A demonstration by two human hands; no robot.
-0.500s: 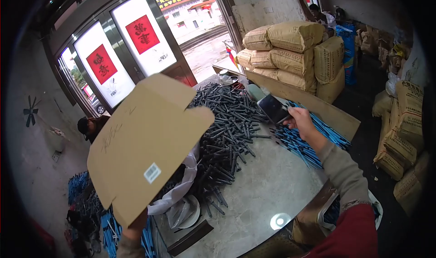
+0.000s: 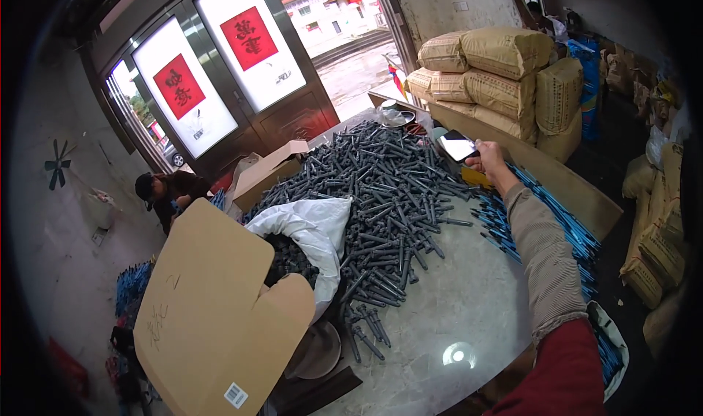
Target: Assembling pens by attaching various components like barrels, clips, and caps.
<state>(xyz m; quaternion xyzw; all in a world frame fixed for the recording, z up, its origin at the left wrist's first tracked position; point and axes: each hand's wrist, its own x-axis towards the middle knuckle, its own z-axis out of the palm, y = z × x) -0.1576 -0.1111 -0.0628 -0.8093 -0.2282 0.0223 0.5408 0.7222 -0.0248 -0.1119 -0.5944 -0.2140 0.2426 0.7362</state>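
My right hand (image 2: 488, 161) reaches over the table's far right side, its fingers closed on a smartphone (image 2: 458, 146) with a bright, glaring screen. Beneath and beside that arm lie blue rods (image 2: 571, 225) with dark ends. A big sheet of brown cardboard (image 2: 212, 306), bearing a small barcode label, is tilted up at the left front. My left hand does not show; the cardboard covers the area where its forearm was. Heaped across the table (image 2: 469, 299) are dark grey plastic bolt-like pieces (image 2: 381, 196). Behind the cardboard, a white sack (image 2: 322, 233) stands open with small dark parts inside.
A brown tray-like piece (image 2: 322, 387) and a round dish (image 2: 322, 350) lie near the front edge. Further back are an open carton (image 2: 271, 171) and stacked paper sacks (image 2: 498, 72). A person in a dark cap (image 2: 150, 187) sits at the left.
The cardboard has come down and toward me, uncovering the white sack and carton. My left forearm has gone out of sight. The phone's screen has turned from dark to bright.
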